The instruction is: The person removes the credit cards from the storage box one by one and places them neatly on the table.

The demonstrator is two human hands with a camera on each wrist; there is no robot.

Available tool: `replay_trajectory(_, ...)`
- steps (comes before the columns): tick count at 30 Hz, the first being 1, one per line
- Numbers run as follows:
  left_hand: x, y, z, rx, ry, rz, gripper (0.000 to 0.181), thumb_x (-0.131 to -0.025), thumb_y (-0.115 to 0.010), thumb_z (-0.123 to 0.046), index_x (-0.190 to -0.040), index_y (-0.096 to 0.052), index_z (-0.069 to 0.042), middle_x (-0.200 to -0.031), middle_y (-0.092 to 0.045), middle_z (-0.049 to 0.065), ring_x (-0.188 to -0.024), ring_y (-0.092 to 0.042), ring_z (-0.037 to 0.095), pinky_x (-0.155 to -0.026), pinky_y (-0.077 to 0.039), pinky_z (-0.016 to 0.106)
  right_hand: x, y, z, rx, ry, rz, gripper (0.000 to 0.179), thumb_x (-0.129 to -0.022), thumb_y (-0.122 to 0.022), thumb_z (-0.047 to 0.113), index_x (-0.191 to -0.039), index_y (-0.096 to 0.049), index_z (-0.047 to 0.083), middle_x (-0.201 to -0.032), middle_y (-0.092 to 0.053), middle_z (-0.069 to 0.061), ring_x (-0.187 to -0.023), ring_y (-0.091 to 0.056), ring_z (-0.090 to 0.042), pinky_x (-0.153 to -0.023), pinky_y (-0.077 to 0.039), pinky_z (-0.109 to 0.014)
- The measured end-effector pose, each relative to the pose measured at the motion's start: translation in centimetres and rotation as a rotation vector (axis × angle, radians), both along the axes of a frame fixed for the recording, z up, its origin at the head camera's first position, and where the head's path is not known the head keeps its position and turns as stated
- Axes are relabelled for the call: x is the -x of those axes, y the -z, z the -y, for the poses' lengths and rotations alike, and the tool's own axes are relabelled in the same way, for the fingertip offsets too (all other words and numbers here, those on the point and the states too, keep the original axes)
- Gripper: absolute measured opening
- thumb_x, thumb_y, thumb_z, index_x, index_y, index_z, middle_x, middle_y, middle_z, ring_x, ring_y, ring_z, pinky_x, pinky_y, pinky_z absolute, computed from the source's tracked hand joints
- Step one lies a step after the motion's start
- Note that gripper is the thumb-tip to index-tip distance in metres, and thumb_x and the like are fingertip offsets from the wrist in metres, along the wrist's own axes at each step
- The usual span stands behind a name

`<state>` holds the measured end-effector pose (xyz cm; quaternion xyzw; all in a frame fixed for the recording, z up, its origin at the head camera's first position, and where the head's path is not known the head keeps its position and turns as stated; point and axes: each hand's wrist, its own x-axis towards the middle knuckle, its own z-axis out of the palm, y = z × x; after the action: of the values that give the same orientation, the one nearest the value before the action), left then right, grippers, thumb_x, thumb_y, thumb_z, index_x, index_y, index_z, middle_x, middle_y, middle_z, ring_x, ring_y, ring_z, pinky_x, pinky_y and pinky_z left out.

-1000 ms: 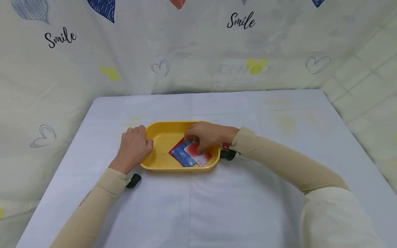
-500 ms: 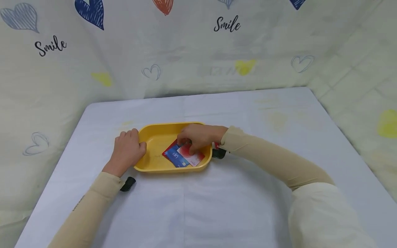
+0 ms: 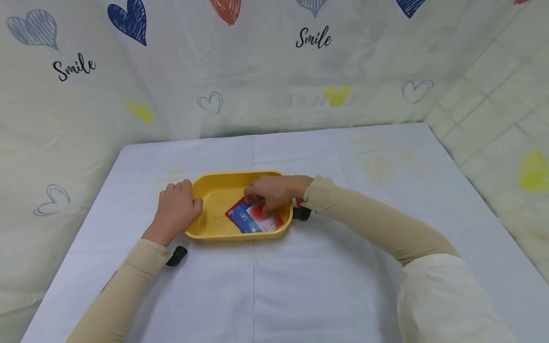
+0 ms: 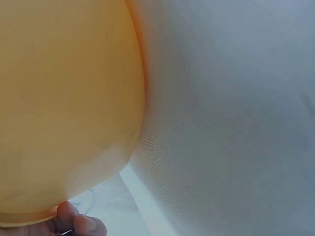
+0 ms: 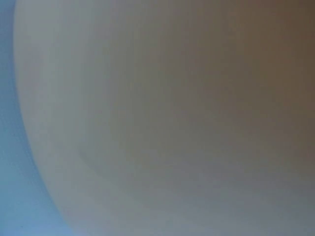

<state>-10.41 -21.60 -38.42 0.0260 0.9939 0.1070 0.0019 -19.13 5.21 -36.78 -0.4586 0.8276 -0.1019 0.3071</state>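
The left hand [image 3: 175, 209] has its fingers clamped on one end of the yellow tray [image 3: 212, 209], likely so it stays still. The right hand [image 3: 276, 191] bends its fingers down to the cards [image 3: 245, 219] near the tray's other end, but I cannot tell if they pinch them. The tray sits on a white table [image 3: 334, 286] by a pale wall [image 3: 257, 62] with hearts [image 3: 129, 21].

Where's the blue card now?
In the head view, the blue card lies in the tray, partly under the pinkish card, below and left of the right hand.
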Motion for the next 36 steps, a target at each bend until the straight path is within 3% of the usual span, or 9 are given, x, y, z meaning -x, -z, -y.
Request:
replay_trajectory(13,0.1,0.2,0.3,-0.007,0.008,-0.015,0.022,-0.093,-0.045,-0.019,-0.098,-0.048,0.002,-0.083,-0.048,0.015,-0.083,-0.042,0.034,-0.073,-0.029,0.039,0.8,-0.2,-0.3,0.027,-0.035,0.082,0.049,-0.086,-0.081,0.018,-0.131,-0.062,0.019,-0.124,-0.063,0.002,-0.117,-0.055,-0.015,-0.103,-0.052,-0.031)
replay_trajectory(26,0.2,0.3,0.3,-0.013,0.014,-0.039,0.018,-0.093,-0.046,-0.018,-0.094,-0.048,0.0,-0.082,-0.047,0.014,-0.081,-0.042,0.033,-0.072,-0.028,0.038,1.8,-0.1,-0.2,0.055,0.02,0.211,0.05,-0.087,-0.08,0.011,-0.132,-0.061,0.02,-0.124,-0.064,0.002,-0.118,-0.058,-0.017,-0.106,-0.052,-0.032)
replay_trajectory(36,0.2,0.3,0.5,-0.009,0.007,-0.052,0.017,-0.092,-0.047,-0.018,-0.093,-0.047,-0.001,-0.08,-0.046,0.013,-0.079,-0.041,0.031,-0.072,-0.027,0.037,2.1,-0.1,0.0,0.063,-0.004,0.201,0.041,-0.089,-0.073,0.002,-0.126,-0.064,0.017,-0.122,-0.066,-0.004,-0.115,-0.062,-0.02,-0.102,-0.055,-0.033)
